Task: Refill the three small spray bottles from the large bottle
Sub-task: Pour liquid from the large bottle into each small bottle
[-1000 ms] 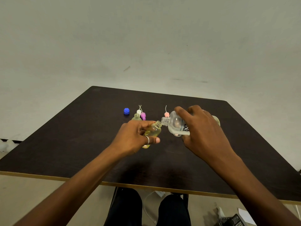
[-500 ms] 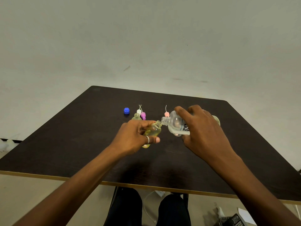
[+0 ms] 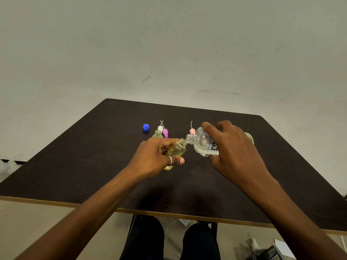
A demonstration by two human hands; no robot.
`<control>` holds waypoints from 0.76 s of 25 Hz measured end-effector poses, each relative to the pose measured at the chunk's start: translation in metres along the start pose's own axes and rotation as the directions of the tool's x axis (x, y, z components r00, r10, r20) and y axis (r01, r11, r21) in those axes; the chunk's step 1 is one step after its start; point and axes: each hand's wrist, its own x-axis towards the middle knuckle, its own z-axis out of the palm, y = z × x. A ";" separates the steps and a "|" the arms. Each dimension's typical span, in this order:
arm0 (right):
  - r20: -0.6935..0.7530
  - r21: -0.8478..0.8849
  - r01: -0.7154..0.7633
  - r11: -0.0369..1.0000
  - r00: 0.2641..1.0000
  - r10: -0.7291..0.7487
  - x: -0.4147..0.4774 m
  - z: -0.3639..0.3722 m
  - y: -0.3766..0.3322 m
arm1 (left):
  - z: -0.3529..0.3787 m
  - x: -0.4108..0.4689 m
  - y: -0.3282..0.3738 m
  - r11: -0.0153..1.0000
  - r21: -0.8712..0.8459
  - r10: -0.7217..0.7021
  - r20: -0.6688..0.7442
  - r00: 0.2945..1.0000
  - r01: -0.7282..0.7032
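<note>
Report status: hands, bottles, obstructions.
Left hand holds small bottle, tilted. Right hand tips large bottle, mouth to mouth. Open bottle, spray tops behind, apart.

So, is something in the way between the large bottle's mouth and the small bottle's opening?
Nothing visible. The large bottle, tilted in the right hand, has its open neck right at the uncapped neck of the small bottle in the left hand. The blue cap lies farther back.

A plain, pale greenish-grey wall (image 3: 169, 44) fills the upper half of the frame, with faint scuff marks near its centre. A dark brown table (image 3: 75, 166) with a light edge strip spans the middle. Beige floor (image 3: 37, 231) shows at lower left, evenly lit.
</note>
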 end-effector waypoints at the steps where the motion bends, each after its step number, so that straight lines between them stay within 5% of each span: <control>1: 0.001 0.003 0.000 1.000 1.000 0.000 0.000 0.000 0.000 | 0.000 0.000 0.000 1.000 -0.003 0.001 0.000 1.000 -0.001; 19: 0.007 -0.003 -0.002 1.000 1.000 0.002 0.000 0.002 0.002 | 0.000 0.001 -0.002 1.000 0.011 0.003 0.005 1.000 -0.003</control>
